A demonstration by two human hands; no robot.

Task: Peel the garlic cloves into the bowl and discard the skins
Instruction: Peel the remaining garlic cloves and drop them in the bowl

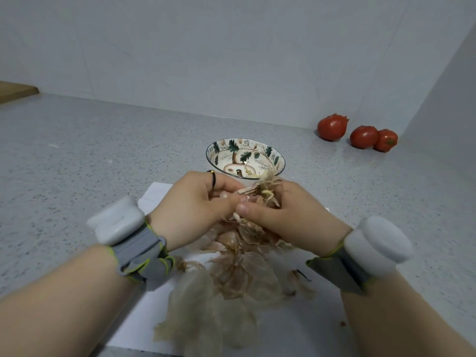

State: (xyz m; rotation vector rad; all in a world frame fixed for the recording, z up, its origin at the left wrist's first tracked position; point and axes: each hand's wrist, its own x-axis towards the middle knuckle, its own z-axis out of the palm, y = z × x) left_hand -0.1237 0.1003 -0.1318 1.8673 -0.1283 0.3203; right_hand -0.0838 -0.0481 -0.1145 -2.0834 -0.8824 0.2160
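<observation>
A grey speckled countertop (pixel 77 155) fills the scene, meeting a pale wall (pixel 206 47) at its far edge. On the near middle of it lies a white sheet of paper (pixel 154 313), and across that paper spreads a heap of papery garlic skins (pixel 226 292), brownish and translucent. My two forearms come in from the near corners, each with a grey strap and a white device at the wrist. My left hand (pixel 198 210) and my right hand (pixel 291 215) meet above the far part of the paper, both closed around a garlic bulb (pixel 260 197) whose dry roots and loose skin stick up between them; my thumbs press together on it. A dark ring sits on a finger of my left hand. Just beyond my hands stands a patterned bowl (pixel 273 155), painted with green leaves, touching the far edge of the paper. Three red tomatoes (pixel 332 127) rest far right by the wall. A wooden board's corner (pixel 18 91) shows far left.
</observation>
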